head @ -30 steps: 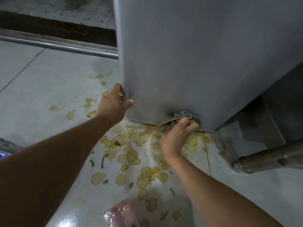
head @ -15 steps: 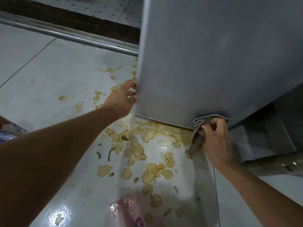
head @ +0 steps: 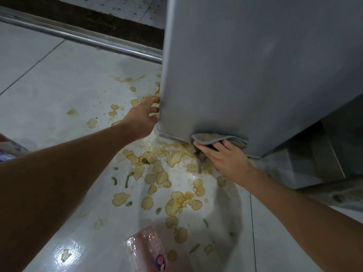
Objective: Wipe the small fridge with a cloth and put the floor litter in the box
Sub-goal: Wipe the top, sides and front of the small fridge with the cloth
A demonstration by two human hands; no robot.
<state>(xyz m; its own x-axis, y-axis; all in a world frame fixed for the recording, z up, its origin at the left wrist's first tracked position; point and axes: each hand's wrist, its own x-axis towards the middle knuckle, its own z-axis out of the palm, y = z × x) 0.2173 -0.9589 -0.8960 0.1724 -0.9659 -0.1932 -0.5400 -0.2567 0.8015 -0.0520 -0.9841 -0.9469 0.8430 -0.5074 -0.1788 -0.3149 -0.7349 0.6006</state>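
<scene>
The small grey fridge [head: 255, 65] fills the upper right, seen from above. My left hand [head: 143, 116] grips its lower left corner edge, fingers curled around the side. My right hand [head: 225, 158] presses a grey cloth [head: 214, 138] against the fridge's bottom edge, with a tail of cloth hanging down below the fingers. Yellowish chips [head: 163, 177] and green scraps [head: 126, 181] lie scattered over the wet white floor in front of the fridge. A pink clear plastic wrapper [head: 147, 250] lies at the bottom centre. No box shows in the frame.
A metal door-track rail [head: 82, 39] runs across the floor behind the litter, with a dark threshold beyond it. A steel surface and pipe [head: 324, 167] sit right of the fridge. Another bit of packaging [head: 7, 148] pokes in at the left edge.
My right hand slid the cloth along the fridge's bottom edge, out to the right and then partway back left. The left hand kept its hold on the corner. The view shifted left.
</scene>
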